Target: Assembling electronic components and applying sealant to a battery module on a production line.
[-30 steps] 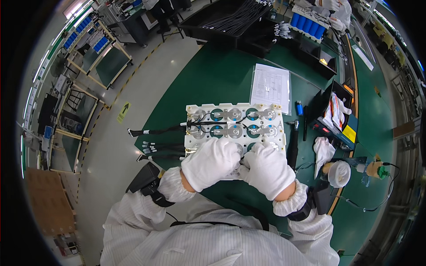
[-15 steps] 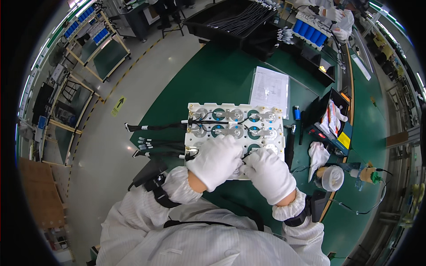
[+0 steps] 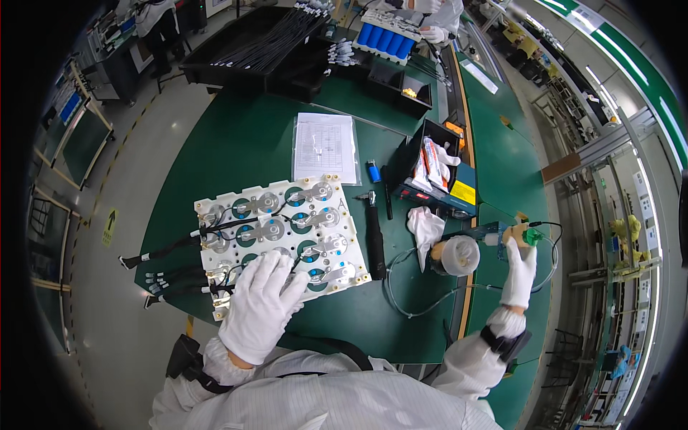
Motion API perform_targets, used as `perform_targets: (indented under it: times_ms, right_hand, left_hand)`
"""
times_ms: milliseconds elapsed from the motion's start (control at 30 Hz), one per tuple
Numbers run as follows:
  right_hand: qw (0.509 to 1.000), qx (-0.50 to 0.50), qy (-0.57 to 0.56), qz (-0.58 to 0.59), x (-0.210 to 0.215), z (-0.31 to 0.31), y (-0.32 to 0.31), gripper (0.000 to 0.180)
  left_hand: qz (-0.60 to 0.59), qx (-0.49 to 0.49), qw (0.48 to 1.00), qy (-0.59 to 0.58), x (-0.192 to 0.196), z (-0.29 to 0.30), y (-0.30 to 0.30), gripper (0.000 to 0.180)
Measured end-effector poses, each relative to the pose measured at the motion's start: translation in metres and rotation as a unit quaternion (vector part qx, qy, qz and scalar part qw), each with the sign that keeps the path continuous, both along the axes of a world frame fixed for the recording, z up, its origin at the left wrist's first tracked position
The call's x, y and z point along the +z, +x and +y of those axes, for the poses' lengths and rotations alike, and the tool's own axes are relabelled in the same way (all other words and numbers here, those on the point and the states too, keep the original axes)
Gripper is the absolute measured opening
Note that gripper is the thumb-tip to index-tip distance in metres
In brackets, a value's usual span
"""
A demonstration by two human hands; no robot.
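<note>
My left hand (image 3: 261,308), in a white glove, rests on the near edge of a white battery module plate (image 3: 287,244). Its fingers are stretched out and close together, and they hide part of the plate beneath. Round silver cell ends, metal tabs and a black wiring harness (image 3: 222,227) sit on this plate. Out to the right, my gloved right hand (image 3: 521,276) has its fingers around the tan barrel of a dispensing syringe (image 3: 514,233) with a green cap. A clear hose (image 3: 412,312) loops beside it.
Right of the plate lie a black-handled ratchet (image 3: 375,244), a blue cell (image 3: 373,171) and a crumpled white glove (image 3: 426,228). A translucent cup (image 3: 459,256) stands by the hose. Behind are papers (image 3: 324,147), a black box (image 3: 430,165) and a cable tray (image 3: 236,64). A co-worker's gloved hands (image 3: 433,32) show at the back.
My right hand has left the plate and reached right to the syringe. My left hand stays at the plate, its fingers now lying over it. The whole view has turned to the right.
</note>
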State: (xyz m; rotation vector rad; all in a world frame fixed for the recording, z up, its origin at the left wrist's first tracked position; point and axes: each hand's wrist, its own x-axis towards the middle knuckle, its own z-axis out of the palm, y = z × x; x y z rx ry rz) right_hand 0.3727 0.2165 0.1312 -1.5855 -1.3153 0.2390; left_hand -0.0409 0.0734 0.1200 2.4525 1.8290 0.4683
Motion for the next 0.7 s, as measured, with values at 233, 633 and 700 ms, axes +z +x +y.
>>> perform_targets:
  times_ms: [233, 633, 700]
  right_hand:
    - [0.991, 0.061, -0.108, 0.041, 0.029, 0.024, -0.026, 0.033]
    - [0.795, 0.557, 0.204, -0.129, 0.024, -0.03, -0.238, 0.037]
    - [0.777, 0.586, 0.169, -0.157, 0.014, -0.026, -0.245, 0.041]
  left_hand:
    - [-0.045, 0.013, 0.999, -0.021, 0.016, -0.014, -0.008, 0.054]
    - [-0.049, 0.141, 0.989, 0.02, -0.002, -0.035, -0.04, 0.066]
    - [-0.064, 0.146, 0.987, 0.026, -0.003, -0.032, -0.038, 0.065]
